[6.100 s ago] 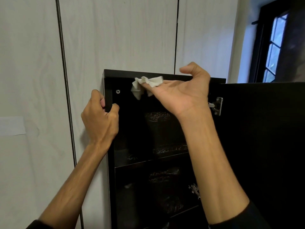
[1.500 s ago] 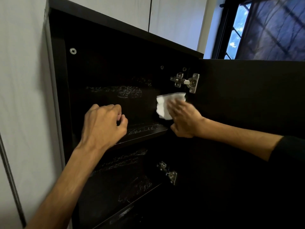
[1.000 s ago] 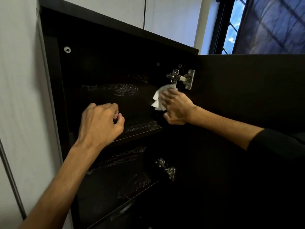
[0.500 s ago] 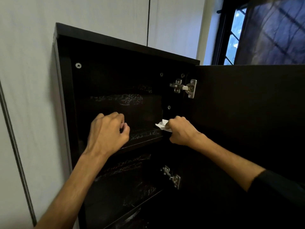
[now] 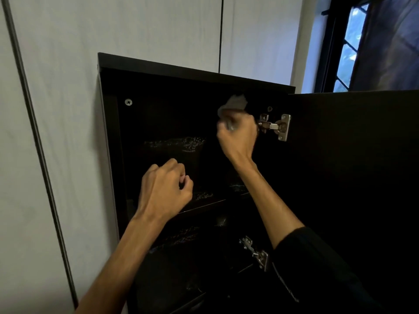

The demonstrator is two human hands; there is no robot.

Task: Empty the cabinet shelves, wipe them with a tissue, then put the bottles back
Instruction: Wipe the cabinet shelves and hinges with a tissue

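A black wall cabinet [image 5: 195, 69] hangs open, its dark shelves [image 5: 204, 203] showing only faint glints; no bottles can be made out inside. My right hand [image 5: 238, 137] is raised inside the top compartment near the upper hinge [image 5: 275, 126], shut on a crumpled white tissue [image 5: 233, 105] pressed up close under the cabinet's top panel. My left hand [image 5: 166, 189] is loosely curled with nothing in it, hovering in front of the upper shelf's front edge.
The cabinet door [image 5: 353, 166] stands open to the right, black and wide. A lower hinge [image 5: 255, 252] shows below my right forearm. Pale wood-grain wall panels [image 5: 56, 109] surround the cabinet. A window [image 5: 347, 46] is at the upper right.
My right hand has lifted the tissue from the upper shelf's right end up to the top of the compartment beside the hinge. The left hand has stayed in front of the shelf.
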